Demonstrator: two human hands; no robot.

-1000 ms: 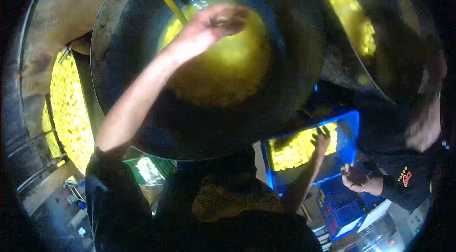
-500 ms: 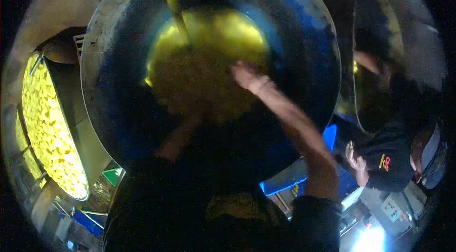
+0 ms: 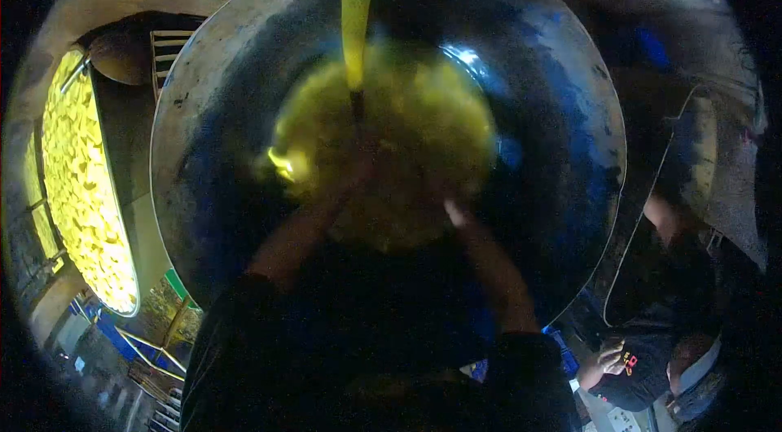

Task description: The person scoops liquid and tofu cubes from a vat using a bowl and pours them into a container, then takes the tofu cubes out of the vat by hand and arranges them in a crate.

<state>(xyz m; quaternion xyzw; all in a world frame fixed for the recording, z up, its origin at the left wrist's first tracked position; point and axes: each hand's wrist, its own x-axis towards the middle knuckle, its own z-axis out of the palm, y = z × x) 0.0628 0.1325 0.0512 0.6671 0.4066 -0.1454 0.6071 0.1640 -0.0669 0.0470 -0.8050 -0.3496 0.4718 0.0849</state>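
A large round dark pan (image 3: 183,135) fills the middle of the head view. Cloudy yellow liquid (image 3: 423,94) lies at its bottom, with a bright glint on the left side. From the top, a yellow sleeve-like tube (image 3: 357,8) hangs down to the liquid. My left hand (image 3: 366,159) is over or in the dim liquid near the tube's lower end, its fingers lost in shadow. To the right of it, my right hand (image 3: 446,196) is low over the liquid, dark and blurred, so its fingers cannot be made out.
At the left stands a long tray (image 3: 134,285) of yellow pieces (image 3: 85,188), beside a slatted rack (image 3: 169,53). Another large pan (image 3: 652,188) is at the right. A co-worker in dark clothes (image 3: 639,375) is at the lower right, one hand (image 3: 603,363) showing.
My left hand has come down from over the pan's upper part. My right hand has moved from the blue crate of yellow pieces into the pan. The view has shifted.
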